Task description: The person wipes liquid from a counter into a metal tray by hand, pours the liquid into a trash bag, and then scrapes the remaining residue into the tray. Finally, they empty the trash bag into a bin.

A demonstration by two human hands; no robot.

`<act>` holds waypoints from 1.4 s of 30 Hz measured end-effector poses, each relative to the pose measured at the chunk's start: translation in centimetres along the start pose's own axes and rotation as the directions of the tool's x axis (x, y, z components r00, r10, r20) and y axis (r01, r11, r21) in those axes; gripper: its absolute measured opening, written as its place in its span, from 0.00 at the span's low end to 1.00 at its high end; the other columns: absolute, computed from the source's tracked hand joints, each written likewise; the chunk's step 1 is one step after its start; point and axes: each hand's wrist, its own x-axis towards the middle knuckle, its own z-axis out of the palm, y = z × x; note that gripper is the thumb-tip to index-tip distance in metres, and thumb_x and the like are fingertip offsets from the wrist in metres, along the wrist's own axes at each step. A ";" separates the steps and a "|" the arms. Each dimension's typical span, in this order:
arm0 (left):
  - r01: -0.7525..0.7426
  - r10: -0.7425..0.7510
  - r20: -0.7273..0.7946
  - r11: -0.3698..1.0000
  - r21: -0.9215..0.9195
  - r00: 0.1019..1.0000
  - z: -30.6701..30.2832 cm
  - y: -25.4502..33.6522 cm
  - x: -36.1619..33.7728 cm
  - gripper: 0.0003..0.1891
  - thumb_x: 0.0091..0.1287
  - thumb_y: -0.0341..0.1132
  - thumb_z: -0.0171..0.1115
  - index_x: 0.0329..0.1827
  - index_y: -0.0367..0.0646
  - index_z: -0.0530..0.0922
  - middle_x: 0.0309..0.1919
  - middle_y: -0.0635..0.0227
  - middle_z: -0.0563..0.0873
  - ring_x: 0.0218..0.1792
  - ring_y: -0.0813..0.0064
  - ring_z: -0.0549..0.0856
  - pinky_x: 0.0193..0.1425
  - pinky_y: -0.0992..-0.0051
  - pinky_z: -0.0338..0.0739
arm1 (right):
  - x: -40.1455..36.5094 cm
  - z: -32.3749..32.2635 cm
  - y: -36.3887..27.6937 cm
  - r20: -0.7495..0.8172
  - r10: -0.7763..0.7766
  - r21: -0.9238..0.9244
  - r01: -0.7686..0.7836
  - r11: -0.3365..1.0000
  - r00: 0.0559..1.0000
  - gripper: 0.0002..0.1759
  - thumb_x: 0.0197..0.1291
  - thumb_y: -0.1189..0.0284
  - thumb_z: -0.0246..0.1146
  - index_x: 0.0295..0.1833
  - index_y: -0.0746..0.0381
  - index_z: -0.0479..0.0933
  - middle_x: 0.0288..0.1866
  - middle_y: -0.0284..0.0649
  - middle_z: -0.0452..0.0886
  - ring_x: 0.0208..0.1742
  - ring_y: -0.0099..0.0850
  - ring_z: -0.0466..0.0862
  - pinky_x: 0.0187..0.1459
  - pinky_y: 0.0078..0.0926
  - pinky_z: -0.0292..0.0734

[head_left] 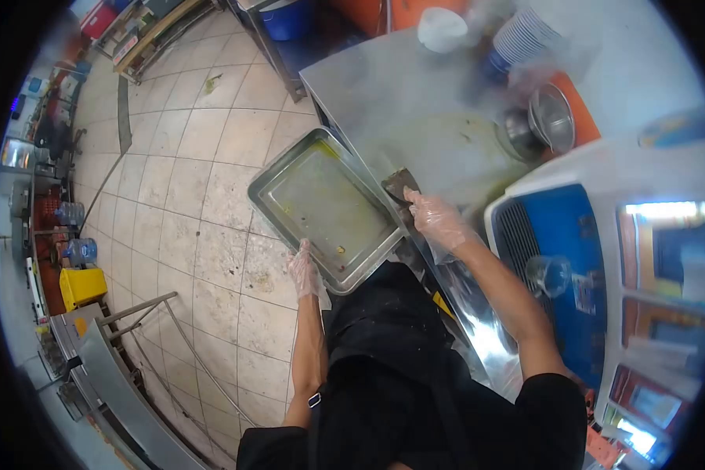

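Observation:
In a clear plastic glove, my left hand (304, 269) grips the near left rim of a rectangular metal tray (325, 207). The tray is held beside the steel table's edge, with wet yellow-green residue and a few small scraps inside. My right hand (437, 219), gloved the same way, is closed around a flat scraper (400, 185) with a dark blade. That blade is over the table's edge, just right of the tray's rim, and has bits of green residue on it. The scraper's handle is mostly hidden by my fingers.
The steel table (431, 110) has a yellowish wet smear. On it are metal bowls (552, 117), a stack of cups (525, 39) and a white bowl (442, 30). A blue-and-white container (580, 258) stands at right. Tiled floor (196, 172) and a metal-legged stand (137, 313) lie left.

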 end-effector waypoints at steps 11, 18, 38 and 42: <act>0.062 -0.046 0.066 0.960 -0.274 0.997 0.8 -3.2 2.5 0.34 0.63 0.52 0.70 0.58 0.29 0.73 0.43 0.61 0.83 0.39 0.76 0.79 0.46 0.75 0.76 | 3.4 6.3 -2.2 0.307 -0.084 -0.155 0.137 0.978 0.948 0.24 0.64 0.71 0.56 0.67 0.52 0.73 0.50 0.49 0.83 0.50 0.45 0.83 0.52 0.39 0.78; -0.116 0.121 0.232 0.993 -0.034 0.965 -0.1 -11.9 10.8 0.19 0.67 0.30 0.57 0.61 0.49 0.79 0.38 0.61 0.87 0.36 0.69 0.84 0.46 0.64 0.77 | -7.9 6.1 -0.7 0.059 0.115 -0.014 -0.114 0.993 0.992 0.20 0.66 0.68 0.56 0.64 0.53 0.74 0.48 0.47 0.83 0.48 0.48 0.82 0.51 0.43 0.76; 0.057 -0.093 0.450 0.994 0.093 0.888 0.2 -3.0 12.1 0.33 0.65 0.54 0.66 0.57 0.29 0.77 0.38 0.64 0.84 0.37 0.72 0.79 0.48 0.69 0.75 | -7.0 5.0 10.6 -0.043 0.614 0.247 -0.587 0.771 0.788 0.24 0.68 0.67 0.53 0.67 0.63 0.69 0.64 0.53 0.75 0.66 0.50 0.74 0.67 0.41 0.67; -0.004 -0.039 0.436 0.995 0.096 0.899 0.7 -1.4 10.6 0.33 0.65 0.54 0.66 0.58 0.29 0.76 0.38 0.64 0.84 0.36 0.70 0.80 0.47 0.68 0.75 | -3.4 4.9 12.5 -0.153 0.599 0.294 -0.542 0.787 0.786 0.24 0.68 0.67 0.53 0.67 0.63 0.70 0.64 0.53 0.76 0.66 0.49 0.74 0.68 0.39 0.67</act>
